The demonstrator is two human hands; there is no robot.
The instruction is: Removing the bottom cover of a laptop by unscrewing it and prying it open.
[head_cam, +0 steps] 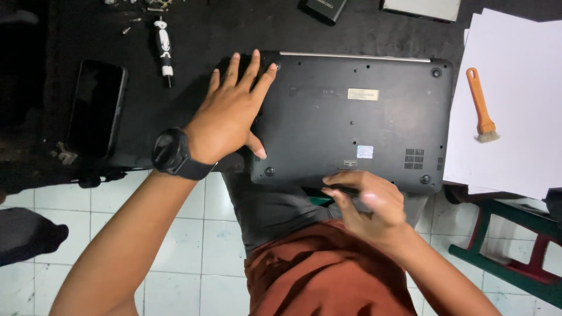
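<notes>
Laptop (pixel 351 117) upside down, centre of desk (pixel 193 35). Left hand (pixel 231 111) splayed flat on its 9 o'clock corner, pinning it. Right hand (pixel 372 208) clamped on dark tool (pixel 342 188) at 6 o'clock edge, apparently prying.

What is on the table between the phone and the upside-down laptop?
Head view: the left hand on the laptop's corner, and a small screwdriver farther back past the phone.

Right hand (pixel 372 213) motion-blurred, its dark tool (pixel 342 189) indistinct; laptop's (pixel 351 117) near edge partly hidden behind that hand; dark box (pixel 323 8) and grey slab (pixel 421 8) cut by top edge; small parts (pixel 137 6) too small to identify.
</notes>
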